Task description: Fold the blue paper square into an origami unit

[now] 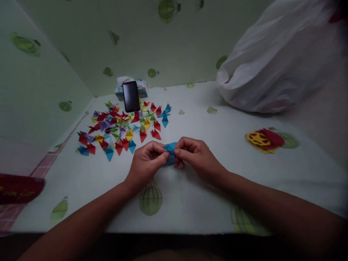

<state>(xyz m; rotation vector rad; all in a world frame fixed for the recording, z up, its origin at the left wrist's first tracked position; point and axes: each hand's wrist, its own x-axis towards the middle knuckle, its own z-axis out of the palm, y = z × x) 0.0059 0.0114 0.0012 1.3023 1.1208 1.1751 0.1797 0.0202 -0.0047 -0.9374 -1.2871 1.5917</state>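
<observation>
A small piece of folded blue paper [170,148] is held between my two hands, a little above the table. My left hand [149,159] pinches its left side between thumb and fingers. On the right side, my right hand [197,156] grips it the same way, with the fingertips partly behind the paper. The hands cover part of the paper, so its full shape is hidden. Beyond my left hand lies a spread of small folded paper pieces [119,132] in red, blue, yellow, green and purple.
A black phone [131,96] leans on a tissue box [143,88] near the back wall. A large white plastic bag [252,72] stands at the back right. Red and yellow cut-outs [261,140] lie on the right, and a dark red item [20,188] sits at the left edge.
</observation>
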